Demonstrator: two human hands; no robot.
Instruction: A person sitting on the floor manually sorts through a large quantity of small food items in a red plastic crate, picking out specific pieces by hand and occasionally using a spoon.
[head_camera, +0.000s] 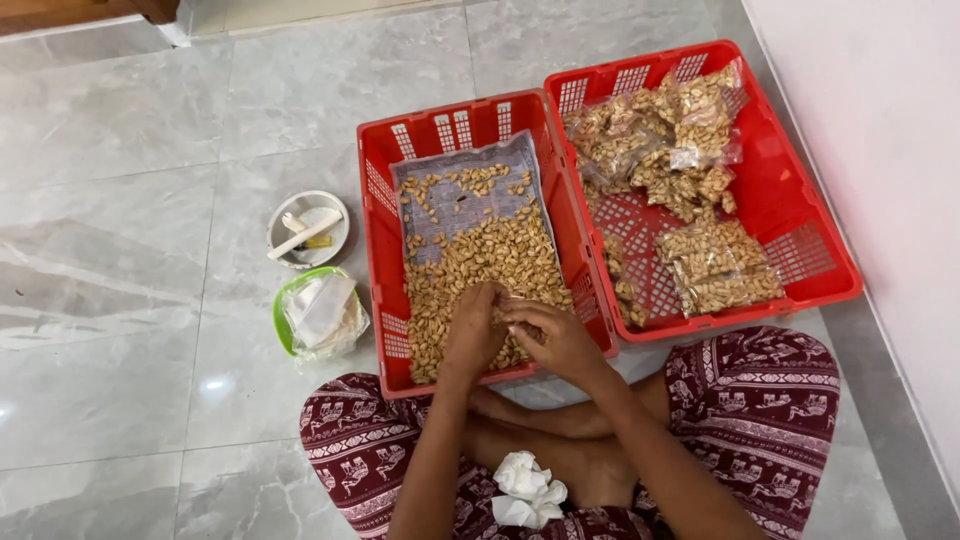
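Bowls are sitting at nine o'clock from the hands, within easy reach of the left arm: a white bowl (308, 229) holding a pale stick-like tool and a small yellow piece, and just below it a green bowl (318, 313) stuffed with empty clear bags, probably being kept close as the supply for packing. At the centre, a red crate (378, 250) lined with grey paper is carrying a heap of shelled peanuts (480, 265), thickest toward the near edge, where the person is working while sitting cross-legged in patterned maroon trousers (760, 400). The left hand (473, 335) is pressing down into the nuts with fingers curled together, seemingly gathering a handful. The right hand (558, 335) is lying just beside it, fingers bent over the nuts; whether it is gripping anything I cannot tell. At two o'clock, a second red crate (800, 190) is collecting filled clear packets of nuts (700, 255), kept apart from the loose ones. A crumpled white tissue (525, 490) is resting at six o'clock, in the lap.
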